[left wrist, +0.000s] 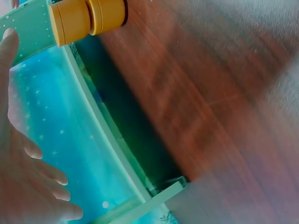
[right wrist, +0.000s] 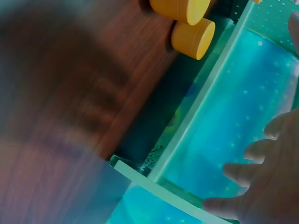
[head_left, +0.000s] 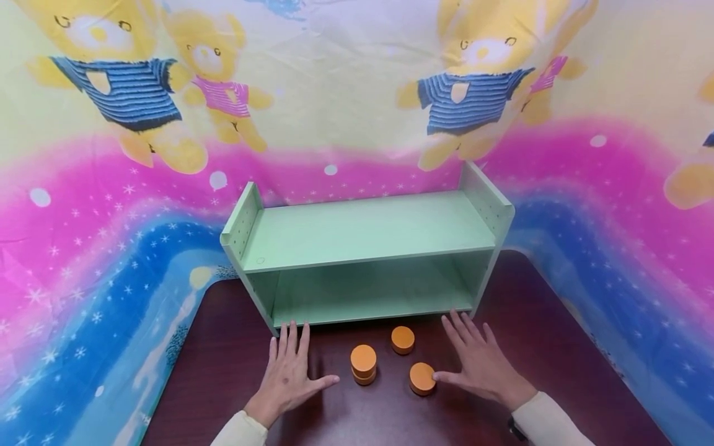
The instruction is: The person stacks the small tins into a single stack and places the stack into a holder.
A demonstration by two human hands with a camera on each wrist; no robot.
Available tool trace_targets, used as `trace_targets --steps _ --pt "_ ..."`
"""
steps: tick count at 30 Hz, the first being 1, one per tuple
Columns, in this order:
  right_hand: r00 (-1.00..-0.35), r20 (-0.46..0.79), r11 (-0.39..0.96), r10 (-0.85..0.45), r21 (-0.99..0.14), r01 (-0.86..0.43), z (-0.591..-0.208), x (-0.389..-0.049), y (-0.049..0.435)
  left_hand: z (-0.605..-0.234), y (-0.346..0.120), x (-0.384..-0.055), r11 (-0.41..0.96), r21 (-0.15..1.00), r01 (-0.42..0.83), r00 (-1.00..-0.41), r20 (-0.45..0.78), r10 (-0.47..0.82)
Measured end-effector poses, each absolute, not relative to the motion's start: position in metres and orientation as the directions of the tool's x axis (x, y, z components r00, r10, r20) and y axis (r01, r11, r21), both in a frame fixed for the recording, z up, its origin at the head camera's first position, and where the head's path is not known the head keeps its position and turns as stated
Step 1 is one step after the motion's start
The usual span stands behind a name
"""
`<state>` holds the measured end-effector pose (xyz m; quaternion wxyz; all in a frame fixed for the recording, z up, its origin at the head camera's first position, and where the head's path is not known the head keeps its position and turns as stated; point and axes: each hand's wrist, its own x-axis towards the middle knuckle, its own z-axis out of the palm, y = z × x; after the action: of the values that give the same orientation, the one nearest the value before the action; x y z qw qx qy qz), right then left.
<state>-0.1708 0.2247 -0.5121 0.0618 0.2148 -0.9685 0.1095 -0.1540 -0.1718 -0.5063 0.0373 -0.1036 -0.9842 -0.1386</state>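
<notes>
Plainly, two hands [head_left: 286,376] [head_left: 481,362] spread wide, four orange cylinders [head_left: 363,358] [head_left: 364,379] [head_left: 402,340] [head_left: 422,378] between them, two stacked, one green shelf [head_left: 370,229] behind.

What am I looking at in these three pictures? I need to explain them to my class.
There is no machine: these are a person's bare left hand and right hand. The wide picture comes from a head-worn camera; the two slanted ones come from cameras on each wrist. On the dark table stands a green shelf. Before it are a stack of two orange cylinders, and two single ones. Both hands are spread and hold nothing, though the right thumb may touch one cylinder.
</notes>
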Motion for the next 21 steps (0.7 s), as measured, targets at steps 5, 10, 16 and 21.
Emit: trace_targets --steps 5,10,16,21 --pt "-0.887 0.157 0.859 -0.435 -0.223 -0.46 -0.522 -0.174 0.22 -0.512 -0.173 -0.148 0.922 0.321 0.216 -0.975 0.122 0.186" --pt "-0.886 0.133 0.839 -0.444 -0.285 -0.463 -0.529 -0.174 0.224 -0.518 -0.166 -0.148 0.885 0.402 0.235 -0.971 0.127 0.201" --pt "-0.862 0.176 0.797 -0.476 -0.327 -0.507 -0.534 -0.174 0.225 -0.522 -0.158 -0.15 0.832 0.493 0.255 -0.967 0.129 0.219" --pt "-0.853 0.194 0.769 -0.485 -0.37 -0.521 -0.538 -0.176 0.222 -0.525 -0.156 -0.151 0.773 0.585 0.245 -0.969 0.117 0.219"
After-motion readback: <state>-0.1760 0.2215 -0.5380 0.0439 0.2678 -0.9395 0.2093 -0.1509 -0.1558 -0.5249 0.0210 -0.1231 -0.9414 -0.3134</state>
